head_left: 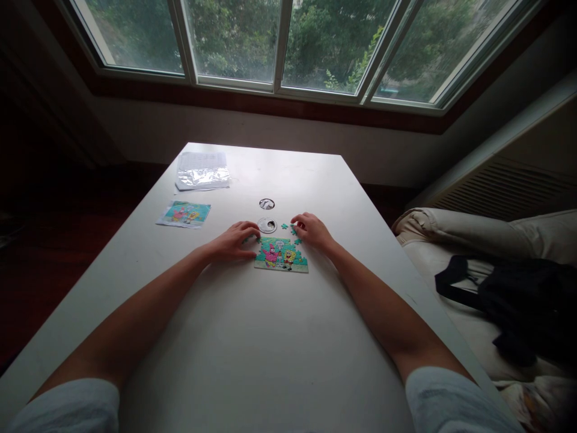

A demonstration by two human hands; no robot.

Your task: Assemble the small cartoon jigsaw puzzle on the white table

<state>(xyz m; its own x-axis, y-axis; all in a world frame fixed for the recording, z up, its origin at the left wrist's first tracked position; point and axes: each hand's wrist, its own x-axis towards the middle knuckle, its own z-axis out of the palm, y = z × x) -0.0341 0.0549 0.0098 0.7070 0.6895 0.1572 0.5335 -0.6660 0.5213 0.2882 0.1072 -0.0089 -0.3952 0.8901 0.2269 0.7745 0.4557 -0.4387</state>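
- Teal and pink are borne by the puzzle [282, 255], laid on the white table [243, 349] between the hands; its finer print is blurred.
- Loose pieces [298, 241] are scattered near its upper right corner, some partly covered by the right hand [309, 228].
- More teal is half hidden under the left hand [237, 240], which is placed at the puzzle's left edge.
- The hands are held apart, fingers curved; whether anything is gripped by either cannot be told.
- Beyond, two discs [267, 204] are seen, their markings unclear.
- The plastic sleeve [202, 171] is obscured by glare.
- Dark cloth [532, 300] is cut off at right.
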